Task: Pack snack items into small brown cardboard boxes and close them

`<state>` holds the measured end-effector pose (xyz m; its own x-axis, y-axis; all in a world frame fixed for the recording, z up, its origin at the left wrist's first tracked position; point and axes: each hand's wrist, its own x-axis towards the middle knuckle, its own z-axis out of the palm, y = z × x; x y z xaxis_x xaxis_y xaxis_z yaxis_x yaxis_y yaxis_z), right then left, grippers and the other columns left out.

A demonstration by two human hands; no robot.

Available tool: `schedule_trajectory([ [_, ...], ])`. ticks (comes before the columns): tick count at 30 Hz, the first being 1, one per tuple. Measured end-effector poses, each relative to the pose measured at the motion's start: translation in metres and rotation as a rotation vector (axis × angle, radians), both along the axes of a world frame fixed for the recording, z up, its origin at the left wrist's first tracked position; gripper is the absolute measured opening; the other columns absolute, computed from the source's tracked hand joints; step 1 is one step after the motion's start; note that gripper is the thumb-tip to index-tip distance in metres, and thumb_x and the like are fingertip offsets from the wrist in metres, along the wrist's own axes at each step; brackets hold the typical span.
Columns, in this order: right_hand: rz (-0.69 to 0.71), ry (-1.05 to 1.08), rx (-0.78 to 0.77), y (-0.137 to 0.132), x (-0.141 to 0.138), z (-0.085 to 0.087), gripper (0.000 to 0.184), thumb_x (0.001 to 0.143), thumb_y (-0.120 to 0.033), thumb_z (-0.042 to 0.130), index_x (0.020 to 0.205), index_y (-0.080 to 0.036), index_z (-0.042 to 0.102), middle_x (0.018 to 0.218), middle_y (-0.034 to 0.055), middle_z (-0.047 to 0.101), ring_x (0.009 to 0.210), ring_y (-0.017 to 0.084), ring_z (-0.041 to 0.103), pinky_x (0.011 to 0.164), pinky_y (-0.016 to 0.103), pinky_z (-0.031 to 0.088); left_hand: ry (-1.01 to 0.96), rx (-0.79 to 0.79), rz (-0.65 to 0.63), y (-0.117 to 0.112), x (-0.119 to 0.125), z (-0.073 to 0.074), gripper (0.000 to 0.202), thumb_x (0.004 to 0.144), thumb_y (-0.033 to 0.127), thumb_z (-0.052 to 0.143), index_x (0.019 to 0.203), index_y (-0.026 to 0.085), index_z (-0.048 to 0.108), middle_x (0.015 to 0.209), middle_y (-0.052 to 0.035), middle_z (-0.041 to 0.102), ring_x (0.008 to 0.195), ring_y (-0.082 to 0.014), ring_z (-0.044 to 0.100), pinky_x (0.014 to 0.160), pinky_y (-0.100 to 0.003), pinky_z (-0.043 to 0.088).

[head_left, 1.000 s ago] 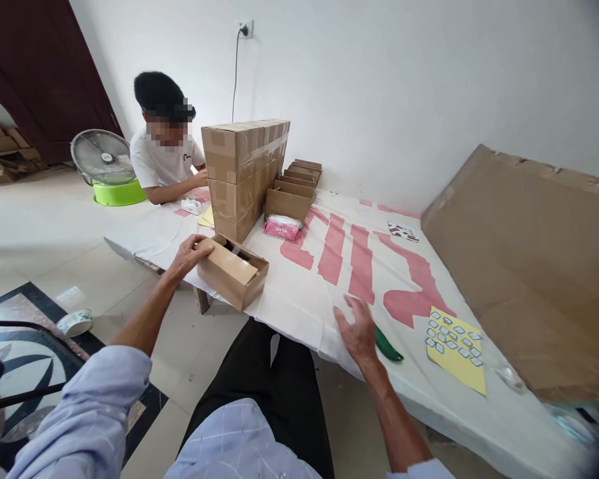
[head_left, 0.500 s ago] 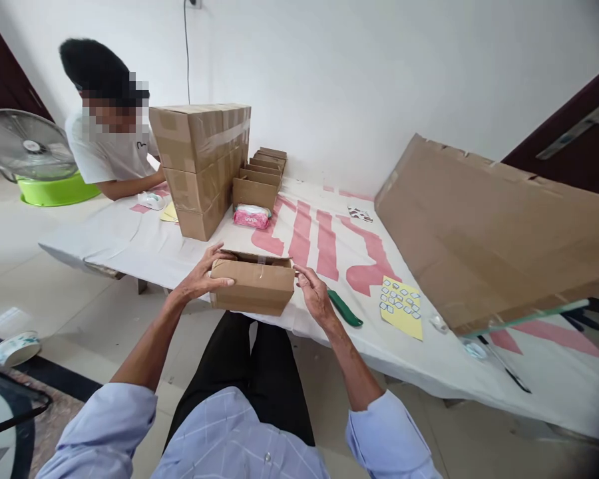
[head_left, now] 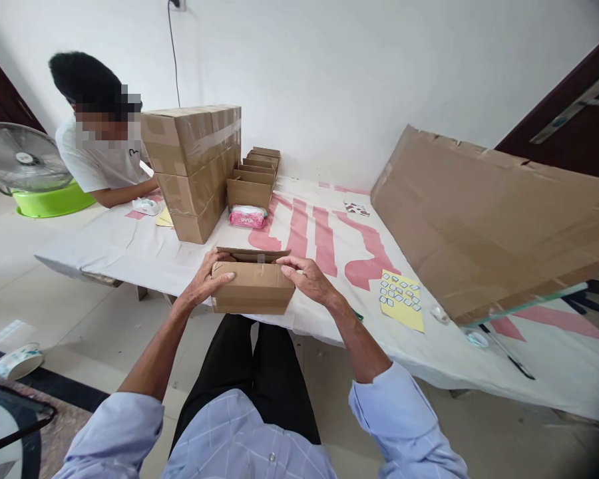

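The left hand (head_left: 205, 279) and right hand (head_left: 309, 278) pinch opposite ends of a small cardboard box (head_left: 252, 293) between them, thumbs on its near face, at the cloth-covered desk (head_left: 120, 249) edge. Beyond them are a pink wipes packet (head_left: 247, 218) and stacked cartons (head_left: 196, 179).

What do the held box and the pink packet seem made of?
The held box appears to be matt brown cardboard, judging by its stiff, folded panels. The pink packet is probably soft plastic film, given its rounded, pillowy shape; its finish is unclear.
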<state>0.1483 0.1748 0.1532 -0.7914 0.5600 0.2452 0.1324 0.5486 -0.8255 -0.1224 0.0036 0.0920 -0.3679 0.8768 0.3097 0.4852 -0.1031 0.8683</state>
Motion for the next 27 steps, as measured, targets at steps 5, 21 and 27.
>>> schedule_trajectory([
  [5,-0.008,-0.011,-0.01,0.006,0.001,0.001,0.026,0.095,-0.036,0.065,0.112,-0.021,0.079,0.11,0.0066,0.081,0.098,0.022,0.072,0.09,0.037,0.058,0.022,0.024,-0.031,0.003,0.008,-0.001,0.061,0.087,0.065,0.076,0.133,0.025,0.068,0.147,-0.0113,0.058,0.149,-0.0371,0.049,0.133,-0.054,0.035],
  [21,0.001,-0.088,0.031,0.006,-0.014,0.007,0.022,0.093,-0.032,0.066,0.103,-0.021,0.082,0.11,0.0072,0.081,0.1,0.023,0.073,0.094,0.036,0.057,0.023,0.019,-0.038,0.003,0.009,-0.005,0.061,0.09,0.063,0.074,0.137,0.025,0.063,0.153,-0.0128,0.053,0.152,-0.0364,0.047,0.135,-0.055,0.032],
  [27,0.018,-0.112,0.04,0.014,-0.011,0.01,0.02,0.09,-0.031,0.064,0.093,-0.02,0.08,0.098,0.005,0.08,0.09,0.021,0.071,0.083,0.034,0.055,0.028,0.013,-0.032,0.004,0.007,-0.008,0.064,0.09,0.063,0.075,0.139,0.024,0.064,0.153,-0.0138,0.054,0.154,-0.0369,0.046,0.135,-0.056,0.033],
])
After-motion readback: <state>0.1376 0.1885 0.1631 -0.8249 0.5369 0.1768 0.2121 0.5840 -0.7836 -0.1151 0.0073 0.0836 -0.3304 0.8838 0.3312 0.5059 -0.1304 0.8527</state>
